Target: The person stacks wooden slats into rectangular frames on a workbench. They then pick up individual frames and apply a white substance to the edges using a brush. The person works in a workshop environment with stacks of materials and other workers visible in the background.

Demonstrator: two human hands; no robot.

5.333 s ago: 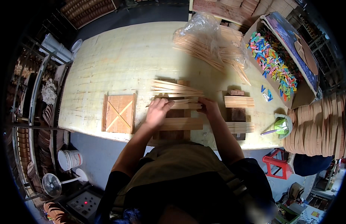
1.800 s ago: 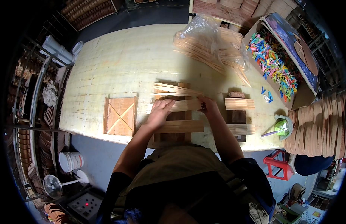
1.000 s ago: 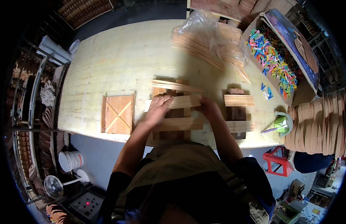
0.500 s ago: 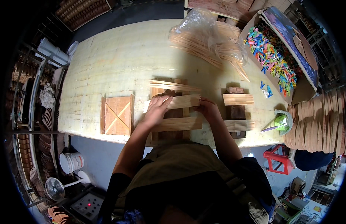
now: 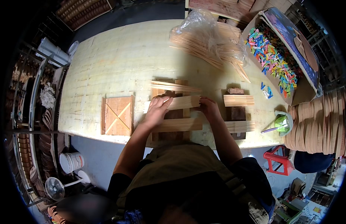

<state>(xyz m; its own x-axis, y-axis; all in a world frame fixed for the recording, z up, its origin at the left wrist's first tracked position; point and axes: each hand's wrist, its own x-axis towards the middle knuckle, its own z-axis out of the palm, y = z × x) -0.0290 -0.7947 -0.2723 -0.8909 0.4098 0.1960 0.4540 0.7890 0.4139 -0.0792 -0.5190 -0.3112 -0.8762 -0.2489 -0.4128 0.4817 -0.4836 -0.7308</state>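
Note:
My left hand (image 5: 157, 111) is closed over the left part of a bundle of thin pale wooden strips (image 5: 184, 102), its fingers bent across the top. At the bundle's right end my right hand (image 5: 209, 107) is closed, its fingertips pinched against the strip ends. The bundle lies across a brown wooden frame (image 5: 155, 136) on the table. Farther away on that frame rest a few loose strips (image 5: 173, 86), slightly fanned. Nearer to me lies another row of strips (image 5: 177, 125), touched by neither hand.
On the table (image 5: 105, 67) lie a wooden jig with crossed strips (image 5: 117, 115), two strip stacks (image 5: 238, 100) on brown blocks, and bagged sticks (image 5: 202, 41). To the right are a box of colourful clips (image 5: 273, 61), a green glue container with a brush (image 5: 281, 123), and brown curved pieces (image 5: 315, 123).
Both hands stay almost in place on the bundle. A dark blurred shape now covers the control panel at the lower left.

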